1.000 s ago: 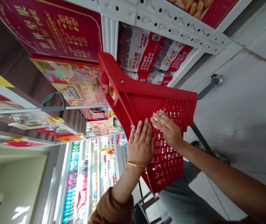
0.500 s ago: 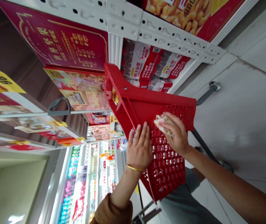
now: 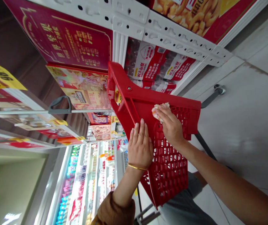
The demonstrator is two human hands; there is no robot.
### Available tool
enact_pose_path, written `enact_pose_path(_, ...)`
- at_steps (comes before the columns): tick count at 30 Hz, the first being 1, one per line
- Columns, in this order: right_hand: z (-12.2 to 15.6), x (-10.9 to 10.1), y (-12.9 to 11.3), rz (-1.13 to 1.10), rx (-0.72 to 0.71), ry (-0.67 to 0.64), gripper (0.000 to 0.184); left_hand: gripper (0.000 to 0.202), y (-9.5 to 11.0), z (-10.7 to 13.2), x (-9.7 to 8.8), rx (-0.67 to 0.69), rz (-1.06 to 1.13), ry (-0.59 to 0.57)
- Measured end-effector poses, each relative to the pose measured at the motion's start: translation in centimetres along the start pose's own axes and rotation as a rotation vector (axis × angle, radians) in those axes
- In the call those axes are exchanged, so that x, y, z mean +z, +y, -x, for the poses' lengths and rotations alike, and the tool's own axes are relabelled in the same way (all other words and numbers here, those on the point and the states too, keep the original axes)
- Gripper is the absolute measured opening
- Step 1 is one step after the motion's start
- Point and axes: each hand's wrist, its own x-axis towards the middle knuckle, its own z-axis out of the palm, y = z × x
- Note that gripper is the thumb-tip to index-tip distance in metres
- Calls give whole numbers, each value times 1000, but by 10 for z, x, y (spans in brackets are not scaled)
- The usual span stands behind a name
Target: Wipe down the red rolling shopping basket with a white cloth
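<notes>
A red plastic shopping basket (image 3: 145,100) with a honeycomb-perforated wall fills the middle of the sideways-turned view. My left hand (image 3: 140,147), with a gold bracelet and brown sleeve, lies flat on the basket near its rim, fingers stretched out. My right hand (image 3: 171,126) presses a crumpled white cloth (image 3: 157,113) with pinkish patches against the solid part of the basket wall, just above the perforations. Its fingers are bent over the cloth, which hides part of their grip.
Castor wheels (image 3: 219,89) on grey legs stand on the tiled floor (image 3: 239,125). A shelf with red-labelled bottles (image 3: 152,64) is close beside the basket. A leg in grey shorts (image 3: 183,206) shows behind it. Lit shelves (image 3: 96,175) stand farther off.
My right hand has slid with the cloth up and left over the basket wall, off the perforated part. My left hand stays flat, shifted only slightly.
</notes>
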Motion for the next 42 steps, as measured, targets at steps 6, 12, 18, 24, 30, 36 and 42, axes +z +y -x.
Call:
enact_pose_path(6, -2, -10, -2, -80, -113, -110, 47, 58, 1, 5, -3, -21, -21, -19)
enact_pose_path(12, 14, -22, -6, -206, -235, -299, 40, 56, 0, 10, -3, -12, -41, -19)
enact_pose_path(18, 18, -37, -16, -300, -295, -416, 31, 60, -5, 19, 1, -17, -6, 22)
enact_pose_path(24, -17, -25, -26, -243, -23, -15, 45, 65, -5, 25, 5, -23, 92, 33)
enact_pose_path(30, -50, 23, -22, -151, -240, -100, 65, 66, -3, 25, 7, -46, 132, 27)
enact_pose_path(36, -32, 22, -19, -100, -261, -186, 65, 72, -1, 31, 6, -52, 213, -32)
enact_pose_path(42, -5, 11, -29, -50, -210, -218, 62, 79, 8, 40, 9, -93, 210, -66)
